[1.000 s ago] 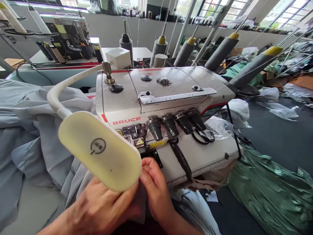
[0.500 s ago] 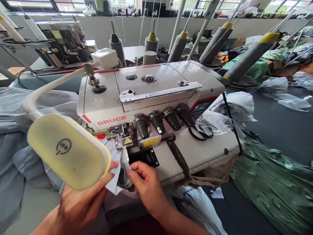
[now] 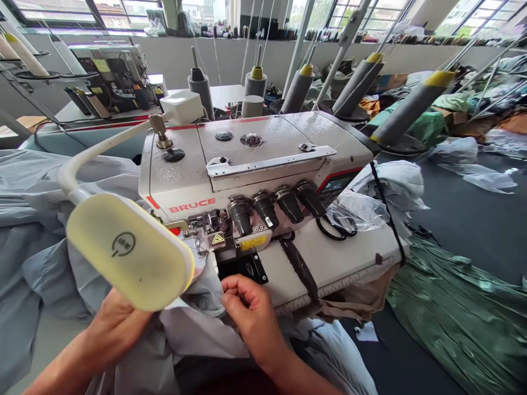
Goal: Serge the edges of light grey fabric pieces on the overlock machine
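Observation:
A white BRUCE overlock sewing machine (image 3: 255,159) stands before me. Pale grey fabric (image 3: 197,323) lies under its presser foot (image 3: 205,238) and spills toward me. My right hand (image 3: 251,312) pinches the fabric edge just in front of the machine's black front plate. My left hand (image 3: 113,329) rests on the fabric at the lower left; its fingers are hidden behind the cream lamp head (image 3: 129,249) on a bent white arm.
Grey thread cones (image 3: 358,82) on stands rise behind the machine. More grey fabric (image 3: 37,219) is piled at the left. Green pleated cloth (image 3: 461,318) lies at the right. Black scissors (image 3: 335,227) sit on the machine bed. A second machine (image 3: 111,71) stands at the back left.
The view has shifted slightly. My left hand slid back and down behind the lamp head. My right hand closed more tightly on the fabric edge and more fabric is bunched before the machine.

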{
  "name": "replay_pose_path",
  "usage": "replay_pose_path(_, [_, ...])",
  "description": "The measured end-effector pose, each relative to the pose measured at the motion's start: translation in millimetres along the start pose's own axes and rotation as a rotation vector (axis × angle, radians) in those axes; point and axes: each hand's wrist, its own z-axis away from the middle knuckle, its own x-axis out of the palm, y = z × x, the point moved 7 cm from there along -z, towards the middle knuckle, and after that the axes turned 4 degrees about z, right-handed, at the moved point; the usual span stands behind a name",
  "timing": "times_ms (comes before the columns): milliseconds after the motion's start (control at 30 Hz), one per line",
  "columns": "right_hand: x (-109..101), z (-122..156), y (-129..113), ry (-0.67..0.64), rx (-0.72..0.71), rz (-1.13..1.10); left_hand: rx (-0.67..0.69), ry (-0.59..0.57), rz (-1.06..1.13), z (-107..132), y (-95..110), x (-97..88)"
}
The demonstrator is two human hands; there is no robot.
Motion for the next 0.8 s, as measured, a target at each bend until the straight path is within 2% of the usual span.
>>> replay_pose_path(133, [-1, 0, -2, 0.017, -0.037, 0.011, 0.197, -0.069, -0.251, 1, 38, 19.8])
replay_pose_path(200, [0, 1, 0, 0.008, -0.045, 0.002, 0.263, -0.091, -0.338, 5, 47, 29.2])
replay_pose_path(300, [3, 1, 2, 0.026, -0.066, -0.006, 0.283, -0.084, -0.352, 6, 47, 34.6])
replay_pose_path(367, [3, -1, 0, 0.102, -0.123, 0.019, 0.282, -0.03, -0.339, 0, 41, 31.0])
replay_pose_path(467, [5, -2, -11, 0.192, -0.287, 0.131, 0.306, 0.048, -0.336, -12, 33, 22.2])
replay_pose_path(533, [9, -2, -22, 0.175, -0.413, 0.26, 0.319, 0.052, -0.337, -13, 30, 19.2])
replay_pose_path(567, [11, -1, -29, 0.148, -0.462, 0.333, 0.302, 0.067, -0.342, -9, 28, 17.7])
replay_pose_path(633, [13, -1, -40, 0.061, -0.505, 0.492, 0.197, 0.18, -0.371, 11, 21, 12.4])
replay_pose_path(700, [18, -3, -47, -0.092, -0.491, 0.654, -0.03, 0.36, -0.444, 48, 7, 4.6])
replay_pose_path(733, [21, -4, -50, -0.179, -0.478, 0.738, -0.143, 0.414, -0.478, 69, -1, 1.6])
replay_pose_path(800, [27, -4, -52, -0.325, -0.473, 0.909, -0.312, 0.389, -0.461, 103, -16, -5.6])
